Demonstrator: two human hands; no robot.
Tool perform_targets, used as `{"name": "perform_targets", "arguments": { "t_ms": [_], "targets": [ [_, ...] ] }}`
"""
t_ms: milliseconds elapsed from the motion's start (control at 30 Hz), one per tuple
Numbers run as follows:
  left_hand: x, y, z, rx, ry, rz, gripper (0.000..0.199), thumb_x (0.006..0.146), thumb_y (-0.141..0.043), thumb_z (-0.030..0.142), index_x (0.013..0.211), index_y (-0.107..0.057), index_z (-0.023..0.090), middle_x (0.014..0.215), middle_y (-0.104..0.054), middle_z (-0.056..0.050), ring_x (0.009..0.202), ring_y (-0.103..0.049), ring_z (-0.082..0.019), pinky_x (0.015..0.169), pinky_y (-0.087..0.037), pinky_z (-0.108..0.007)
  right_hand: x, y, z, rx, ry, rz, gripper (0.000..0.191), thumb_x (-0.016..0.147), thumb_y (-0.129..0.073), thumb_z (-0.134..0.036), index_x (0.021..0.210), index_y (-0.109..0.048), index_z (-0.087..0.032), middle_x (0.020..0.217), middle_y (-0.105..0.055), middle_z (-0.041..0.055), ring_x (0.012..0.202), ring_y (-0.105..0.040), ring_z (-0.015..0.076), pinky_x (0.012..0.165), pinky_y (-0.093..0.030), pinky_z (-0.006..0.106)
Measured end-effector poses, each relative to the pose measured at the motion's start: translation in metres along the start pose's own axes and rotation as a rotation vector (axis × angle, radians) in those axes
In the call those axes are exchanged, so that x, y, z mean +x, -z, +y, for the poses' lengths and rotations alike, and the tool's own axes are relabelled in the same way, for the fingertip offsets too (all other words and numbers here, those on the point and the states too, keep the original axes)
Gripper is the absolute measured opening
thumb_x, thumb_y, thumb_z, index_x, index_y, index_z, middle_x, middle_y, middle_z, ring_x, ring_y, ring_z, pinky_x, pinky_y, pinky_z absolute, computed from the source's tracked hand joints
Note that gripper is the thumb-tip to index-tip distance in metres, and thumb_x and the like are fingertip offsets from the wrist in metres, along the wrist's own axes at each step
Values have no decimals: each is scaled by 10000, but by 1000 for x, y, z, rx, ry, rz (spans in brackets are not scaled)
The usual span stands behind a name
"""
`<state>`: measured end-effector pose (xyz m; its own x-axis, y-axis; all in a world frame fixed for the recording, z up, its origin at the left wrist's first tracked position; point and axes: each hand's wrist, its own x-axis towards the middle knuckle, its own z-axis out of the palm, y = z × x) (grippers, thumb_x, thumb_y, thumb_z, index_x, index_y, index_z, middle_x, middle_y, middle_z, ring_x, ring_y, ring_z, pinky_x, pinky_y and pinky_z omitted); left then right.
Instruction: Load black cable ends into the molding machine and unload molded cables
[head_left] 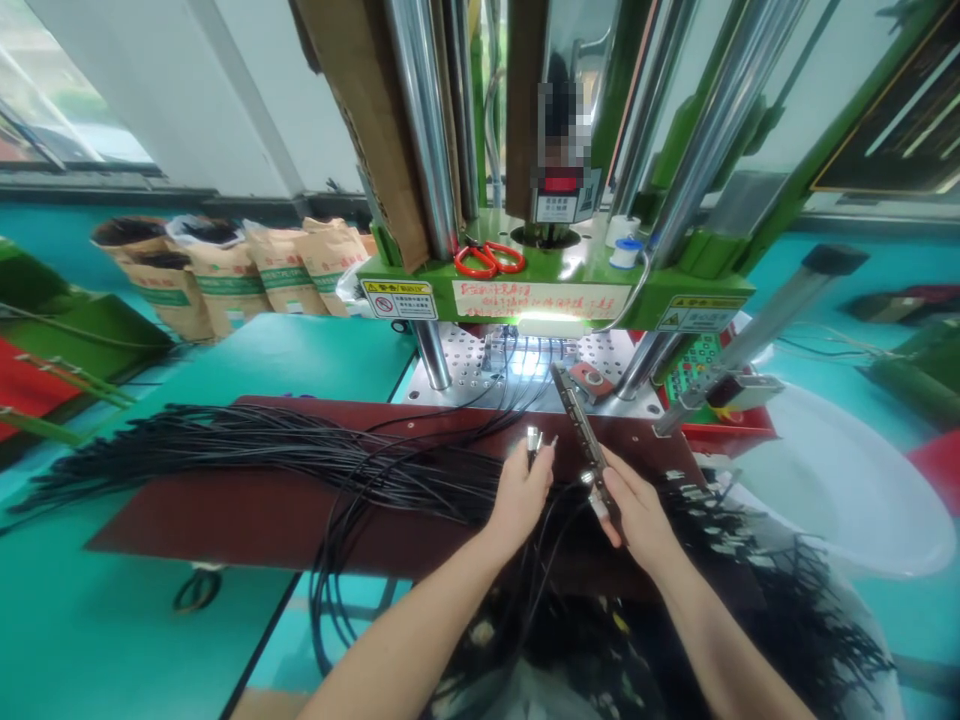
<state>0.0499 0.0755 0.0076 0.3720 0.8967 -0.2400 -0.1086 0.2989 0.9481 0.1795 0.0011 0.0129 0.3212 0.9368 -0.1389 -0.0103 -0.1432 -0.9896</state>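
My left hand (523, 492) is closed on a small metal connector (532, 440), which points up above the thumb near the middle of the brown board. In my right hand (634, 500) is a long dark metal bar (579, 420) with small fittings along it, tilted up and to the left. A silvery connector end (589, 479) shows beside the bar, near my right fingers. Black cables hang below both hands. To the left, a thick bundle of black cables (285, 450) lies across the brown board (225, 520).
Ahead stands a green press (420, 270) with steel columns, a lit metal bed (465, 370) and red-handled scissors (489, 260) on top. A lever (765, 330) and white basin (847, 500) are at the right. Paper sacks (225, 275) stand at the back left.
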Motion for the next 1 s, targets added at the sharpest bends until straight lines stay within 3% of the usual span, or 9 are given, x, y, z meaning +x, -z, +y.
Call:
{"name": "perform_targets", "arguments": {
  "t_ms": [133, 200, 400, 633, 733, 900, 1000],
  "targets": [
    [-1, 0, 2, 52, -10, -195, 316, 731, -522, 462, 675, -491, 153, 392, -309, 92, 327, -238, -32, 345, -184, -167, 0, 2, 2, 1, -6, -50, 513, 817, -459, -442, 1264, -436, -190, 596, -567, -8, 305, -384, 58, 277, -290, 202],
    [-1, 0, 3, 74, -4, -230, 324, 739, -508, 464, 660, -499, 150, 385, -305, 91, 326, -239, -33, 348, -191, -171, 0, 3, 2, -10, -6, -71, 511, 824, -450, -438, 1271, -429, -192, 608, -574, -5, 304, -384, 55, 278, -296, 200],
    [-1, 0, 2, 191, -74, -135, 341, 702, -539, 473, 607, -522, 146, 406, -378, 61, 375, -322, -53, 396, -236, -190, 1, 4, 1, -54, -14, -99, 500, 838, -432, -430, 1278, -419, -191, 622, -582, 5, 299, -381, 44, 280, -287, 187],
    [-2, 4, -1, 197, -94, -127, 317, 701, -543, 451, 610, -506, 150, 425, -383, 57, 388, -321, -53, 395, -236, -189, 2, 2, 2, -216, 44, -167, 512, 854, -394, -429, 1305, -385, -188, 474, -484, -51, 289, -366, 50, 297, -314, 181],
    [0, 5, -2, 142, -86, -120, 314, 707, -544, 457, 644, -467, 159, 441, -366, 71, 375, -297, -39, 372, -222, -172, 3, 1, 3, -222, 42, -180, 520, 853, -396, -428, 1309, -376, -179, 497, -503, -42, 290, -370, 50, 294, -312, 182],
    [7, 7, 1, -69, -88, -9, 298, 769, -458, 486, 740, -332, 218, 460, -345, 107, 327, -237, -34, 309, -169, -143, 2, 0, 1, -120, 5, -132, 509, 860, -398, -408, 1294, -389, -142, 473, -487, -46, 289, -360, 45, 291, -272, 170],
    [9, 10, 6, -103, -20, -93, 314, 737, -519, 473, 711, -359, 205, 421, -316, 111, 313, -206, -24, 302, -146, -138, 2, 1, -1, -108, -3, -149, 511, 857, -407, -406, 1291, -393, -137, 475, -492, -42, 291, -360, 45, 287, -269, 169]
  ]
}}
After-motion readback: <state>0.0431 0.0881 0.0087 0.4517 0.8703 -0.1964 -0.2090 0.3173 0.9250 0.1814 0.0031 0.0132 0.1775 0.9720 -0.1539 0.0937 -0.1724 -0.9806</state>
